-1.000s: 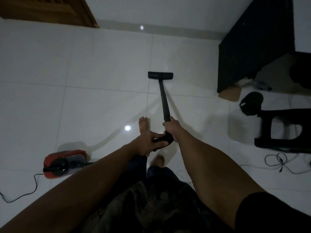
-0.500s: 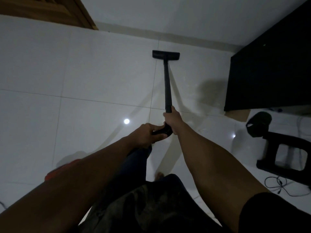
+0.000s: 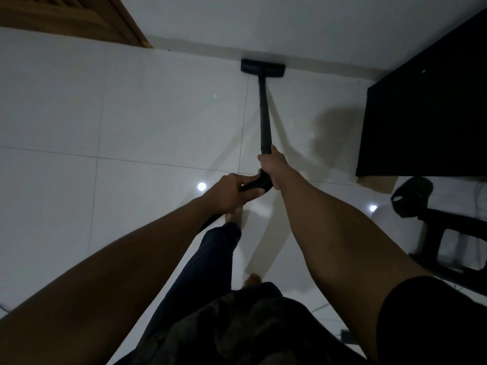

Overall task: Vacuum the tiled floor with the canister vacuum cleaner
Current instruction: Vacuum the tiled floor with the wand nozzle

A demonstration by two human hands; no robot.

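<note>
The black vacuum wand (image 3: 264, 111) runs straight ahead across the white tiled floor (image 3: 131, 114). Its flat floor nozzle (image 3: 263, 67) lies against the base of the far wall. My right hand (image 3: 272, 164) grips the wand's near end. Just behind it, my left hand (image 3: 232, 192) grips the ribbed black hose handle (image 3: 254, 183). The red canister is out of view. My two bare feet stand on the tiles below my hands.
A wooden door (image 3: 68, 19) fills the top left corner. A black cabinet (image 3: 427, 111) stands at the right, with a black stool (image 3: 453, 243) and a dark rounded object (image 3: 411, 196) in front of it. Open tiles stretch to the left.
The nozzle has been pushed forward from mid-floor to the far wall. I stepped forward with it, and the red canister at the lower left left the view.
</note>
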